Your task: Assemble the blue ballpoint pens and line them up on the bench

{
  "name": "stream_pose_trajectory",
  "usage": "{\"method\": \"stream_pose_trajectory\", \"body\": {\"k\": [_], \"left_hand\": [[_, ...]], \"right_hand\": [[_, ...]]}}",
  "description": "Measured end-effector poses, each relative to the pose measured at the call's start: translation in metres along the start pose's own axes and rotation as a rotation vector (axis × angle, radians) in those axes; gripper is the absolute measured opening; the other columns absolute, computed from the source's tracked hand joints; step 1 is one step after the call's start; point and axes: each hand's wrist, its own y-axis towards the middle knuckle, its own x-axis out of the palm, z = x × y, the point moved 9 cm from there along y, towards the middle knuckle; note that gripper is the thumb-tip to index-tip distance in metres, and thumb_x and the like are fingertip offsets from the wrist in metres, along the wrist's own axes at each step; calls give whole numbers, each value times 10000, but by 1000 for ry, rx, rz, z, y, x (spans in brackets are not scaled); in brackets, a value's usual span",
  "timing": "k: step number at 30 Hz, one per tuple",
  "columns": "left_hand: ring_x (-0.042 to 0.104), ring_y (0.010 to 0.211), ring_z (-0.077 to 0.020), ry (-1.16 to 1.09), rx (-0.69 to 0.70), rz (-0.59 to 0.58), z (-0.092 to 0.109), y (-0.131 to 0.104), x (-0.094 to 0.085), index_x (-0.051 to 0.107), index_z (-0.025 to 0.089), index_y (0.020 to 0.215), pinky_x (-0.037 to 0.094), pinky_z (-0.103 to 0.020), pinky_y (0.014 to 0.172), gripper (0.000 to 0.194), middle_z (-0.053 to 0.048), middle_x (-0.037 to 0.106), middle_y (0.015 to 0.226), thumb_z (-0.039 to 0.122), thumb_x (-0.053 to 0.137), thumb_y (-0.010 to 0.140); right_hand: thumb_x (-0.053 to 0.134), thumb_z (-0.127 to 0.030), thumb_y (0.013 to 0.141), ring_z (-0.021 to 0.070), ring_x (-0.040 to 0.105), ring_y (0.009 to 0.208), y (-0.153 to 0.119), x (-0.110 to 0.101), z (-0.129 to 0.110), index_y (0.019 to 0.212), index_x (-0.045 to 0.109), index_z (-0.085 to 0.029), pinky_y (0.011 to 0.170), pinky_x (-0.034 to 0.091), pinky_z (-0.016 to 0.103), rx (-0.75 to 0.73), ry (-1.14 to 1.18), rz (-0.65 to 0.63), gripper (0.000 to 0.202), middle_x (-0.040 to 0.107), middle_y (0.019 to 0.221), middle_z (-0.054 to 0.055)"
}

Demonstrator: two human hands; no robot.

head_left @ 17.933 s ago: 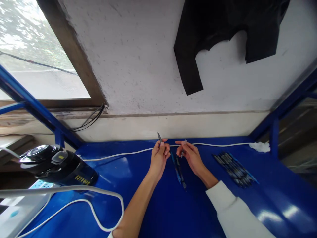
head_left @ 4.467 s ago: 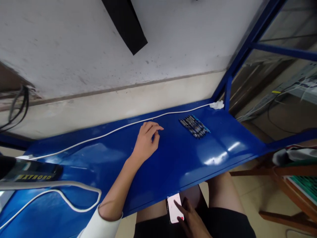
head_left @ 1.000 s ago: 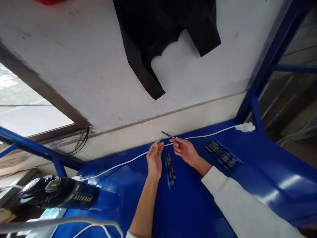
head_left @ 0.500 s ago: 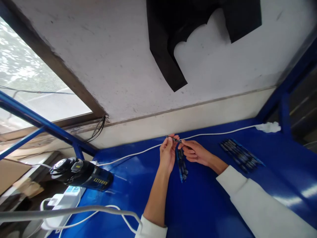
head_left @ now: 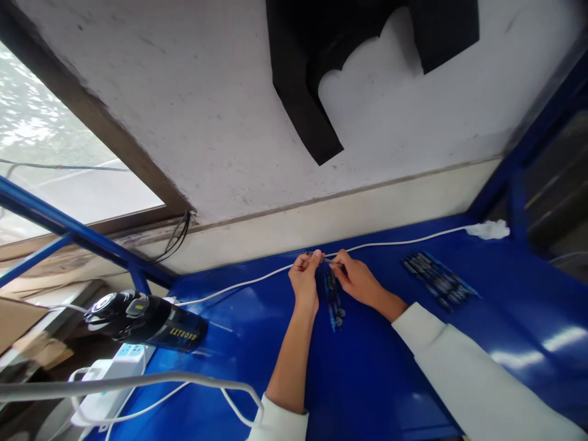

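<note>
A thin dark pen point(head_left: 327, 261) spans the gap between my two hands near the back of the blue table point(head_left: 257, 331). My left hand point(head_left: 305, 275) pinches its left end, fingers closed. On its right end the fingers of my right hand point(head_left: 354, 277) are closed too. Just below and between the hands lie a few dark and blue pens point(head_left: 334, 303). Farther right, several similar pens point(head_left: 438, 280) rest side by side in a slanted group.
A black bottle point(head_left: 147, 321) lies at the left, above a white power strip point(head_left: 114, 380). One white cable point(head_left: 248, 282) runs along the back edge; another crosses the front left. Blue frame posts point(head_left: 518, 205) and the wall point(head_left: 220, 122) bound the table.
The view has shifted slightly. My right hand has turned, its fingers now curled more closely around the pen's right end. My left fingers have shifted a little on the pen.
</note>
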Motion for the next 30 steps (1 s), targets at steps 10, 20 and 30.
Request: {"method": "stream_pose_trajectory", "body": {"k": [10,20,30], "left_hand": [[555,639,-114,127,56,81,-2,4,-13,553,203,686,471,-260,760,538,75,564,605,504,999,688],[584,644,-108,173,127,45,9,-1,-7,704,177,791,451,-237,727,407,53,623,646,470,981,742],[763,993,-202,-35,-23,-92,-4,-3,5,842,174,1064,528,-306,910,431,-114,835,1120,386,996,722]], "right_hand": [[426,-337,1159,231,718,870,0,2,-6,1070,545,-234,743,464,319,-24,-91,-62,180,743,1045,81],[361,-382,1180,265,747,1030,-1,-1,-13,1225,611,-249,824,492,349,-64,-70,-63,286,760,1193,112],[438,-358,1151,264,757,965,1,-2,4,1229,583,-236,817,499,347,-8,10,-8,206,772,1066,82]]}}
